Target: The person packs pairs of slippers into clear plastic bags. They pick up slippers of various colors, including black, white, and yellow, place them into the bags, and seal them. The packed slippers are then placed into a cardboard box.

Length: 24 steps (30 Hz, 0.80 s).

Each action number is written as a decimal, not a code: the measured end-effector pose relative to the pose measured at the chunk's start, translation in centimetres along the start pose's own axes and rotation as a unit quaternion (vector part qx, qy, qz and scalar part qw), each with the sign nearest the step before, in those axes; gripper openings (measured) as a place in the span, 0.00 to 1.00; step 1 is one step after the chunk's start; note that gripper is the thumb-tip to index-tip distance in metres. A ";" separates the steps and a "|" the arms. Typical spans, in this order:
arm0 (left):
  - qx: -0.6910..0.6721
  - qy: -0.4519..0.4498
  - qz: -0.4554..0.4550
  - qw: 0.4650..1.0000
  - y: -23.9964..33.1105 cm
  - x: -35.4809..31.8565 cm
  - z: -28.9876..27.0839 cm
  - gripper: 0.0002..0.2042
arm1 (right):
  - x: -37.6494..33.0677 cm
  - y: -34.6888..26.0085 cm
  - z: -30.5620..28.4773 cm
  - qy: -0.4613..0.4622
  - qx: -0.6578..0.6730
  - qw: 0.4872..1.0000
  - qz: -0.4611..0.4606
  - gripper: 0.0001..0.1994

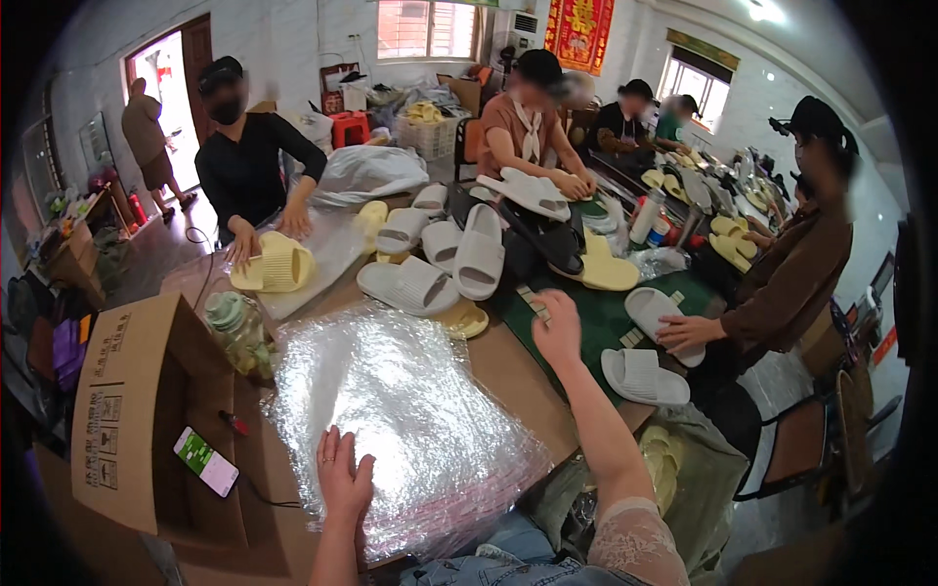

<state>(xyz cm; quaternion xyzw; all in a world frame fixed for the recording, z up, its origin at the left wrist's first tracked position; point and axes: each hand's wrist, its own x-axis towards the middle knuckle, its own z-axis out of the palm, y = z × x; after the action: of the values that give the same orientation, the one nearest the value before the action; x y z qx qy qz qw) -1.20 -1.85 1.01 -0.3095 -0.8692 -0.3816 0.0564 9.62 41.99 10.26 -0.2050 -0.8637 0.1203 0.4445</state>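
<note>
My left hand [344, 474] lies open, fingers spread, on a stack of clear, shiny plastic bags [401, 391]. A ring is on one finger. My right hand [559, 330] reaches over the dark green mat [518, 332], its fingers bent together at a small pale strip [529, 297]; the fingertips are partly hidden. Beyond it lie a cream slide sandal [608, 272] and black ones. Grey slides [479, 252] are heaped between the bags and the mat. Closer on the right, a light grey slide [645, 377] rests at the mat's edge.
An open cardboard box [127, 410] holds a phone [205, 461] at left, beside a jar with a green lid [234, 332]. Opposite, a co-worker handles a yellow slide [275, 264]. At right, another co-worker's hand [688, 332] touches a grey slide. A sack [696, 469] stands below the table edge.
</note>
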 end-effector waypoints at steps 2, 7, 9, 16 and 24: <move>0.005 -0.012 0.011 1.000 0.4 0.1 -0.3 0.24 | -4.6 3.1 -4.4 0.007 -0.083 0.996 0.042 0.20; 0.011 -0.026 0.026 0.999 0.7 0.5 0.2 0.26 | -14.6 17.0 -16.0 0.037 -0.293 0.908 0.298 0.24; 0.004 -0.027 0.027 0.999 0.7 0.6 0.5 0.25 | -16.9 22.3 -18.4 -0.024 -0.265 0.909 0.320 0.19; 0.022 -0.006 0.025 0.999 0.1 0.3 0.2 0.25 | -13.1 12.1 -11.9 -0.163 0.008 0.952 0.259 0.19; 0.019 -0.009 0.039 0.999 -0.1 0.3 0.5 0.25 | -14.0 -2.5 -2.8 -0.157 0.128 0.947 0.251 0.17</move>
<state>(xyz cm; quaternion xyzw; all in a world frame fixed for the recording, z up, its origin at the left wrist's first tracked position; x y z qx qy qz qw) -1.44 -1.40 0.68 -0.3450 -0.8642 -0.3595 0.0695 18.62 33.39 2.79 -0.3347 -0.8207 0.3683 0.2808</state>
